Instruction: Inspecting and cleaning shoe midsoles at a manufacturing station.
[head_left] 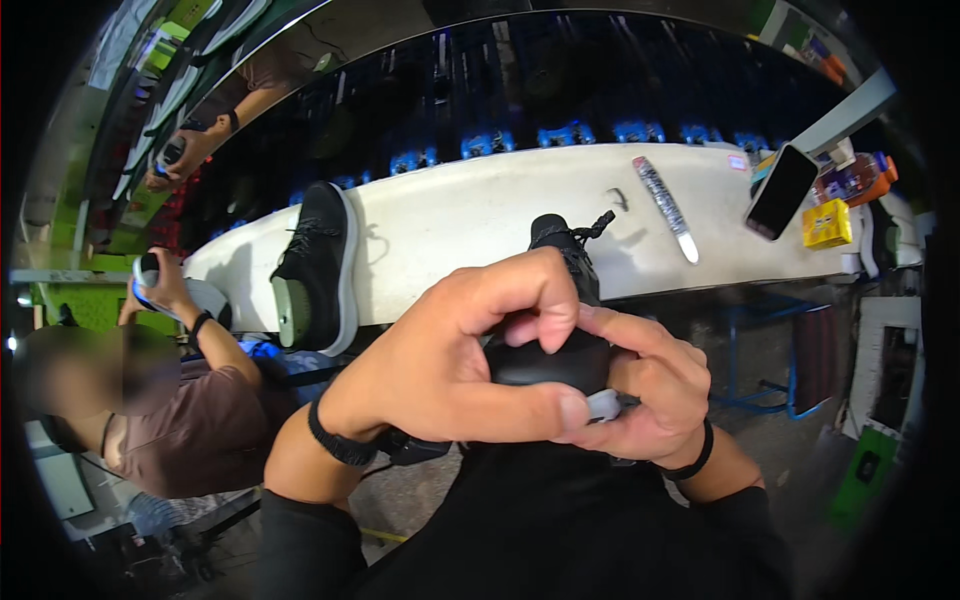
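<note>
White desk lies ahead. My left hand and right hand grip the rounded end of the black shoe, before the desk's near edge. Probably light, with flexible upper; brace both sides.

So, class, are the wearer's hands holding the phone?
No, the phone lies on the table, while the left hand and right hand hold a shoe.
</note>
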